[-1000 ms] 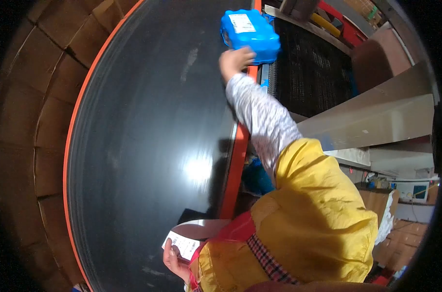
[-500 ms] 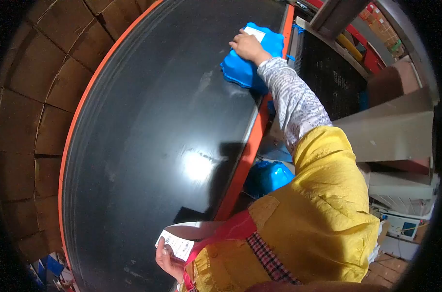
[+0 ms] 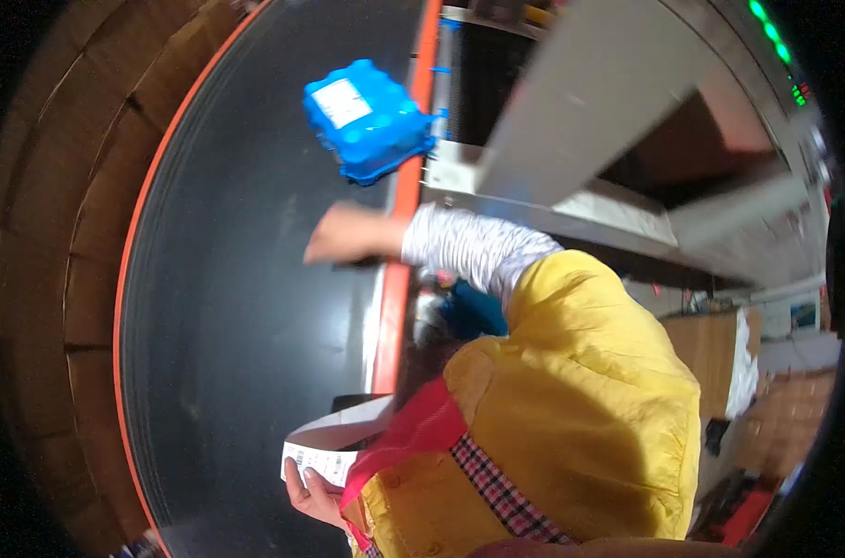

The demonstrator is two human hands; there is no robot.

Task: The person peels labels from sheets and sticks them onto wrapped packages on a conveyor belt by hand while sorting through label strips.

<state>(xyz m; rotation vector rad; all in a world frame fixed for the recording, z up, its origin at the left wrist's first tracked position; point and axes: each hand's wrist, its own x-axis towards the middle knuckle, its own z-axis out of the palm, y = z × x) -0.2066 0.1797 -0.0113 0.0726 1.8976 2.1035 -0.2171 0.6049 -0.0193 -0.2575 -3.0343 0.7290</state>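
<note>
My left hand (image 3: 312,493) pinches a strip of printed white labels (image 3: 322,459) at the bottom of the head view. The strip curves up and back towards my body. Over the black conveyor belt (image 3: 246,242) is my right hand (image 3: 350,232), apart from the package and smeared by motion, so its fingers cannot be made out. Beyond it a lumpy package in blue plastic (image 3: 385,130) rests on the belt against the orange edge, with a white label (image 3: 340,102) stuck on top.
Stacked brown cartons (image 3: 32,279) line the belt's far left side. An orange rail (image 3: 405,200) borders the belt on my side. Grey metal framing (image 3: 571,102) stands to the right. Something blue (image 3: 473,309) lies below, beside my sleeve.
My right hand has come off the blue package and drawn back towards me. The view has turned right. My left hand still holds the label strip.
</note>
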